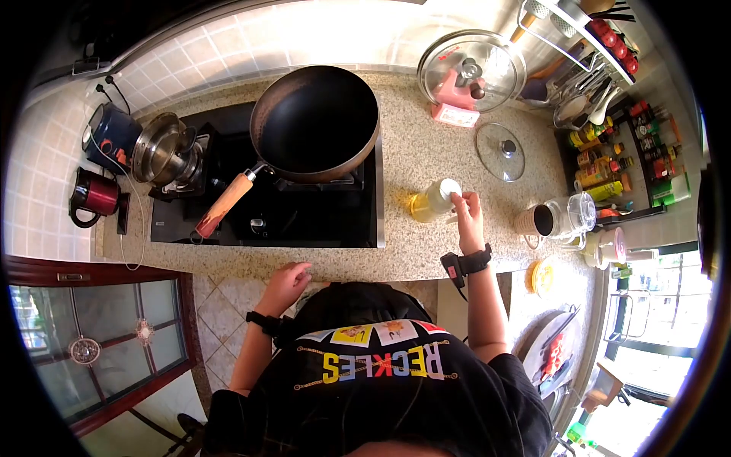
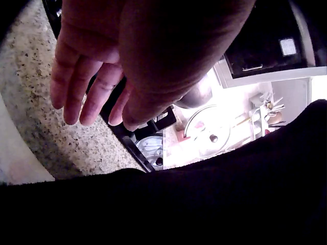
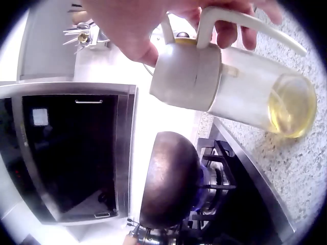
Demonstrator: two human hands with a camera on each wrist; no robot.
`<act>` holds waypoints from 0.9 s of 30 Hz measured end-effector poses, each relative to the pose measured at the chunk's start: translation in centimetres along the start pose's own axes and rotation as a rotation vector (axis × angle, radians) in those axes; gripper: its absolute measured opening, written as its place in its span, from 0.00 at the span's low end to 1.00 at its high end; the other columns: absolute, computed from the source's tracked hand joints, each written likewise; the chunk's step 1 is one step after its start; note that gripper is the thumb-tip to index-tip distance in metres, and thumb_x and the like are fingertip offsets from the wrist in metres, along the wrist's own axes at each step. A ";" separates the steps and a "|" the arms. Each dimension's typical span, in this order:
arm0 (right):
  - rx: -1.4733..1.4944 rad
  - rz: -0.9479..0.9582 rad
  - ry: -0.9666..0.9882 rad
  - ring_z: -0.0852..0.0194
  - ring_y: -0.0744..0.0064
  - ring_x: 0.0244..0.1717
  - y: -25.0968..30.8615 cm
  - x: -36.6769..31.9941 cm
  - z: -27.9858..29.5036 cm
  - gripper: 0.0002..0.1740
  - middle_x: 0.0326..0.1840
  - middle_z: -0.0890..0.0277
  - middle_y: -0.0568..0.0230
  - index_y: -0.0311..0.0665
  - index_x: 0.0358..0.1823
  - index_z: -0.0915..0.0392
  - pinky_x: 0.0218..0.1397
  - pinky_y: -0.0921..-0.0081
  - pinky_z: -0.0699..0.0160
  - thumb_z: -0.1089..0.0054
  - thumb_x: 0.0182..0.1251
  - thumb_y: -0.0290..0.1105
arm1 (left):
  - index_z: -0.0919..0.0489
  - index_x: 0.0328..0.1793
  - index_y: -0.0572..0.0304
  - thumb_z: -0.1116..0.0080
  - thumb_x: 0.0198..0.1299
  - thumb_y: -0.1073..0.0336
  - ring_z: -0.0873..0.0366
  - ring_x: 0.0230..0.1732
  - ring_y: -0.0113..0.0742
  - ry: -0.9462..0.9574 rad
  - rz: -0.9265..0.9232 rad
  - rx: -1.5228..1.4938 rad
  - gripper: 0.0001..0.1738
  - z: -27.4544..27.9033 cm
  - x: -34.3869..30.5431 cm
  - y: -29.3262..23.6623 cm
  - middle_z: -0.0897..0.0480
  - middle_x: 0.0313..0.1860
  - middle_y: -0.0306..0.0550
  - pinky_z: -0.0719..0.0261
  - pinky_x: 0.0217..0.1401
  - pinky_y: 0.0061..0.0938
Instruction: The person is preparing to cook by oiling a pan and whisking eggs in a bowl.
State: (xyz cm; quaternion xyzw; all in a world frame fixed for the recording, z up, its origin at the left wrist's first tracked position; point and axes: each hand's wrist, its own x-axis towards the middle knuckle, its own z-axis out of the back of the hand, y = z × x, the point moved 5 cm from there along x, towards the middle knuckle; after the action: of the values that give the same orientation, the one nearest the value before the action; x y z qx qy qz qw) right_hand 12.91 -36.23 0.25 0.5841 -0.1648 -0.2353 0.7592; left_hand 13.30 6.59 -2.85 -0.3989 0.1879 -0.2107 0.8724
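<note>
My right hand (image 1: 470, 218) grips the white handle of a clear oil bottle (image 1: 437, 200) over the counter, right of the stove. In the right wrist view, fingers curl round the handle near the white cap (image 3: 186, 76), and yellow oil (image 3: 292, 106) lies in the bottom of the bottle. A dark wok (image 1: 316, 126) with a wooden handle (image 1: 225, 204) sits on the right burner, with a bluish glow beneath it. My left hand (image 1: 286, 286) is at the counter's front edge, its fingers loosely extended and holding nothing, as the left wrist view shows.
Right of the bottle lie a small glass lid (image 1: 502, 152) and a glass jug (image 1: 571, 217). A large glass lid (image 1: 472, 72) leans on a pink stand (image 1: 455, 114) at the back. A steel pot (image 1: 160, 152) and red kettle (image 1: 97, 198) stand left.
</note>
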 end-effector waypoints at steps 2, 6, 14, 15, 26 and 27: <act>0.002 0.011 -0.020 0.35 0.74 0.38 0.0 0.0 -0.1 0.19 0.37 0.30 0.63 0.34 0.42 0.30 0.41 0.74 0.32 0.41 0.66 0.44 | 0.22 0.54 0.62 0.42 0.60 0.69 0.19 0.36 0.41 0.010 0.010 -0.006 0.15 0.1 -0.1 0.0 0.18 0.37 0.50 0.21 0.38 0.28; -0.023 0.069 -0.014 0.35 0.73 0.38 -0.7 0.3 -0.2 0.17 0.38 0.30 0.62 0.35 0.43 0.30 0.41 0.74 0.32 0.42 0.67 0.42 | 0.22 0.54 0.62 0.42 0.60 0.69 0.19 0.36 0.42 -0.007 0.013 -0.044 0.15 0.2 -0.5 0.2 0.19 0.38 0.51 0.21 0.39 0.29; 0.111 -0.050 0.051 0.34 0.77 0.39 -0.6 -0.9 -0.2 0.21 0.41 0.28 0.64 0.34 0.47 0.29 0.43 0.77 0.33 0.44 0.70 0.48 | 0.22 0.55 0.62 0.42 0.60 0.66 0.18 0.41 0.49 -0.007 0.072 -0.064 0.16 0.3 -1.0 0.7 0.18 0.41 0.56 0.20 0.43 0.34; 0.136 -0.064 0.073 0.32 0.78 0.42 -2.0 -0.8 0.2 0.21 0.43 0.27 0.65 0.35 0.48 0.29 0.44 0.77 0.32 0.42 0.70 0.46 | 0.23 0.55 0.62 0.43 0.60 0.67 0.18 0.42 0.49 -0.009 0.071 -0.067 0.17 0.4 -1.1 0.7 0.18 0.42 0.56 0.20 0.43 0.34; 0.125 0.063 0.186 0.31 0.79 0.51 -5.8 -1.9 0.6 0.18 0.51 0.24 0.68 0.36 0.61 0.30 0.56 0.76 0.34 0.51 0.76 0.37 | 0.25 0.60 0.61 0.42 0.63 0.71 0.21 0.39 0.35 -0.496 0.050 -0.082 0.18 5.7 -1.6 4.1 0.21 0.43 0.50 0.22 0.39 0.26; 0.128 0.069 0.195 0.31 0.79 0.51 -6.0 -2.0 0.6 0.18 0.51 0.24 0.68 0.36 0.61 0.30 0.56 0.76 0.34 0.51 0.76 0.37 | 0.26 0.61 0.60 0.43 0.63 0.71 0.22 0.39 0.31 -0.588 0.093 -0.165 0.19 6.5 -1.8 4.5 0.21 0.42 0.48 0.22 0.39 0.24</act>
State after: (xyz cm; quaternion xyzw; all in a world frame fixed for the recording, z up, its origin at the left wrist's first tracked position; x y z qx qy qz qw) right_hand 9.95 -36.92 -5.34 0.6456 -0.1248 -0.1400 0.7402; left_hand 15.95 14.21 -2.05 -0.5033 -0.0381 -0.0304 0.8628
